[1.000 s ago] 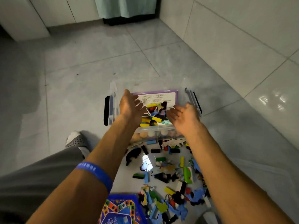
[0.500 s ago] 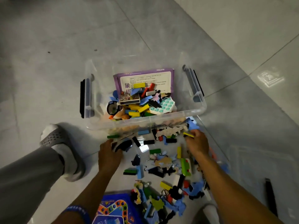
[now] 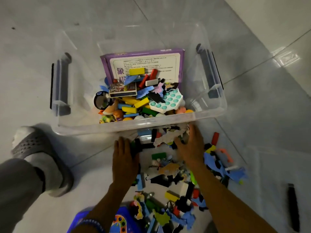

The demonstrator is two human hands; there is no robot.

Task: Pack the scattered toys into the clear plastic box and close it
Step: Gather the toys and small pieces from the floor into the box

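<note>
While the clear box (image 3: 127, 126) sits open and part-filled on the floor (image 3: 252, 81), both hands rest flat, fingers spread, on the scattered toys (image 3: 170, 170) just before it: left hand (image 3: 125, 163), right hand (image 3: 191, 147).

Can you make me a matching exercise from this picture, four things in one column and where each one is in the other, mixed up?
Things:
1. purple booklet
2. teal bubble toy
3. grey slipper
4. blue game board

Places:
A. on the floor, left of the clear plastic box
B. at the picture's bottom edge, between the forearms
C. leaning at the back of the toy pile in the box
D. on top of the pile, near the box's front wall

Pairs: 1-C, 2-D, 3-A, 4-B
</note>
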